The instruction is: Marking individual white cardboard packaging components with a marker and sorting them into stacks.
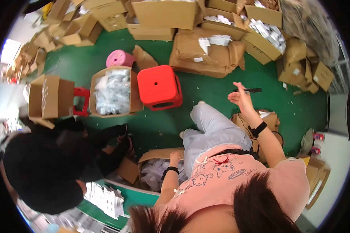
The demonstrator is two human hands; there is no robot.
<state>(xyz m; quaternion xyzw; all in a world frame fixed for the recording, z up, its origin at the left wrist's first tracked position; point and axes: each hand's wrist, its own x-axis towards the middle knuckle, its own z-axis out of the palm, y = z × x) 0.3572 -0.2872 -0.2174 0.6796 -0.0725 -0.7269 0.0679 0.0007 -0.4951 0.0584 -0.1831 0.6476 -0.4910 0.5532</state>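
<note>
Right hand: the right hand (241, 98) is raised out over the green floor (206, 93), wrist bearing a black band; its fingers (239, 88) pinch one end of a black pen (248, 90), which lies level and points away to the right.
Left hand: the left hand (175, 157) reaches down into an open cardboard box (159, 154) by the person's left knee; the fingers are curled at the box's rim, but whether they grip anything cannot be told. A black band sits on this wrist too.
Box contents: the box holds pale plastic-wrapped packets (153, 176), heaped loosely.
Pen position: in the air, above the floor and just right of the person's light trouser leg (214, 128), well apart from the box.
Red stool: a square red plastic stool (158, 86) stands on the floor ahead of the knee.
Pink stool: a round pink stool (118, 58) stands behind it, to the left.
Second carton: an open carton (134, 101) full of clear-bagged white items touches the red stool's left side.
Third carton: a tall open carton (50, 97) stands farther left, a small red stool frame (81, 101) between it and the second carton.
Other person: a person in dark clothes (46, 171) crouches at the lower left, hands not visible.
Far side: flattened and open cardboard boxes (206, 50) pile along the top edge, some holding white packets.
</note>
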